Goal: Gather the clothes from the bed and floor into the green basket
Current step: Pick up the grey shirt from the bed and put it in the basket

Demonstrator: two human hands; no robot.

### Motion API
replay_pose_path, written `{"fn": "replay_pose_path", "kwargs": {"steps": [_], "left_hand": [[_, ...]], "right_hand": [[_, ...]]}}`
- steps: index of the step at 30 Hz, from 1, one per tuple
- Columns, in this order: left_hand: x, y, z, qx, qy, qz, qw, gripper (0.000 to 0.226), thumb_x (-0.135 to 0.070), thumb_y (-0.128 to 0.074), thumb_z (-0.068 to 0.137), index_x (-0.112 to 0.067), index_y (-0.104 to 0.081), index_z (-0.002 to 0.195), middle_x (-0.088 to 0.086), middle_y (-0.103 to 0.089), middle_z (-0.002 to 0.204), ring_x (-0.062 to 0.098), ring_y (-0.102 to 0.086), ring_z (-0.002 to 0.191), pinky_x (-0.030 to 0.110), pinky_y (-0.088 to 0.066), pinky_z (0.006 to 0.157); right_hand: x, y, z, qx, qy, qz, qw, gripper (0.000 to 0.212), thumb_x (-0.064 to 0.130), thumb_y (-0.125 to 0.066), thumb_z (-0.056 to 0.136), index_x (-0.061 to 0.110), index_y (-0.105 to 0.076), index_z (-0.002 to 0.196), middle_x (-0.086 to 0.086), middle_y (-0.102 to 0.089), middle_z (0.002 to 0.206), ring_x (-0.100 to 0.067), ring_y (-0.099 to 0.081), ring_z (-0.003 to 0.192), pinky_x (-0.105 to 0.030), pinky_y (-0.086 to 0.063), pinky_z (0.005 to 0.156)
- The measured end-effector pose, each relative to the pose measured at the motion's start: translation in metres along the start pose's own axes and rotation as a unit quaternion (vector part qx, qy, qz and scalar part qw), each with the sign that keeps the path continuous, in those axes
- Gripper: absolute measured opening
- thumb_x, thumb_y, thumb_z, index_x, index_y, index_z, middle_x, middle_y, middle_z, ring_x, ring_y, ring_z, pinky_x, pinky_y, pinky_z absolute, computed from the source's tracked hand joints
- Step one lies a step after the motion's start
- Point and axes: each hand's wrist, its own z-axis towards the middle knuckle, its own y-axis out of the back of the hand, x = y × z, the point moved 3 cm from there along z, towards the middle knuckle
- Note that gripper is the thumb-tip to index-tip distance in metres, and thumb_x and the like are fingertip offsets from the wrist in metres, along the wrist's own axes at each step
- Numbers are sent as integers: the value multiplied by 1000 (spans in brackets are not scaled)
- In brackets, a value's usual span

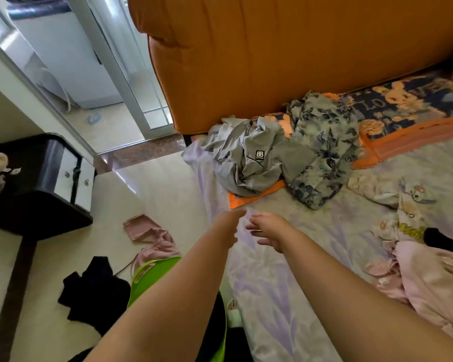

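Note:
Both arms reach forward over the bed's near left edge. My left hand (229, 226) and my right hand (268, 229) are open and hold nothing, a short way in front of a grey shirt (243, 158) with a black label. A floral garment (322, 150) lies to the right of the shirt. Pink clothes (434, 273) and a black piece (445, 237) lie at the bed's right. On the floor are a pink garment (152, 236) and a black garment (94, 291). The green basket (152, 275) stands beside the bed, largely hidden under my left arm.
An orange headboard (272, 53) rises behind the bed. A black bedside cabinet (37, 184) stands at the left, with a glass sliding door (120, 74) beyond it. An orange-edged patterned blanket (403, 111) covers the head of the lilac sheet (311, 257).

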Motion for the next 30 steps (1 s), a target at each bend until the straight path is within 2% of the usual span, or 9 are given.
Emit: {"fn": "replay_pose_path", "kwargs": {"steps": [4, 7, 12, 17, 20, 22, 25, 27, 30], "left_hand": [[-56, -19, 51, 20, -4, 24, 1000, 60, -38, -69, 78, -11, -54, 128, 11, -57, 127, 28, -53, 112, 42, -44, 88], [-96, -23, 100, 7, -3, 40, 999, 50, -33, -69, 77, -6, -59, 118, 16, -65, 113, 32, -62, 105, 44, -49, 91], [-146, -22, 155, 32, -6, 25, 999, 24, -23, -67, 88, -7, -58, 104, 10, -58, 86, 17, -61, 59, 26, -48, 49], [-193, -22, 228, 4, -77, 68, 995, 48, -22, -65, 89, -10, -47, 132, 2, -53, 83, 22, -54, 84, 32, -44, 75], [-216, -22, 256, -28, -150, 153, 976, 68, -22, -59, 91, -19, -24, 150, 7, -55, 120, 18, -58, 83, 27, -48, 68], [-234, -24, 281, -54, -195, 207, 957, 73, -19, -55, 93, -23, -14, 154, 8, -39, 148, 24, -58, 109, 26, -46, 72], [-254, -30, 310, -73, -213, 265, 937, 81, -17, -53, 95, -22, 0, 155, 4, -5, 162, 29, -33, 141, 28, -42, 86], [-267, -37, 328, -71, -215, 286, 931, 84, -13, -54, 95, -19, 5, 155, 2, 8, 163, 31, -33, 141, 32, -46, 91], [-287, -44, 351, -51, -221, 303, 926, 88, -6, -54, 94, -17, 9, 154, -1, 17, 162, 33, -42, 134, 30, -53, 79]], "right_hand": [[45, 6, 50, -16, 0, 9, 1000, 24, 16, -42, 97, 25, -59, 83, -6, -64, 100, -25, -56, 104, -40, -42, 92], [77, 5, 105, -30, -13, 18, 999, 27, 12, -42, 95, 23, -58, 77, -2, -63, 90, -22, -57, 94, -36, -41, 85], [117, 4, 187, -50, 1, 34, 998, 31, 4, -38, 97, 19, -57, 78, -2, -57, 71, -15, -50, 60, -25, -40, 57], [152, 32, 278, -139, 36, -63, 988, 28, 8, -50, 91, 11, -63, 116, -2, -56, 78, -14, -51, 67, -18, -40, 53], [165, 52, 306, -183, 45, -101, 977, 33, 13, -54, 91, 18, -57, 124, -5, -60, 106, -22, -55, 90, -27, -43, 69], [172, 64, 326, -210, 53, -128, 968, 41, 14, -52, 91, 21, -50, 131, -8, -58, 123, -25, -59, 98, -32, -47, 76], [192, 83, 345, -281, 93, -194, 935, 60, 13, -53, 91, 26, -30, 145, -8, -37, 145, -29, -56, 109, -32, -46, 73], [211, 97, 364, -313, 128, -258, 905, 73, 14, -55, 93, 24, -13, 153, -3, -14, 159, -30, -43, 131, -35, -44, 87], [230, 105, 385, -293, 141, -285, 901, 89, 20, -58, 94, 20, 7, 155, -1, 3, 163, -27, -24, 145, -38, -35, 107]]}}
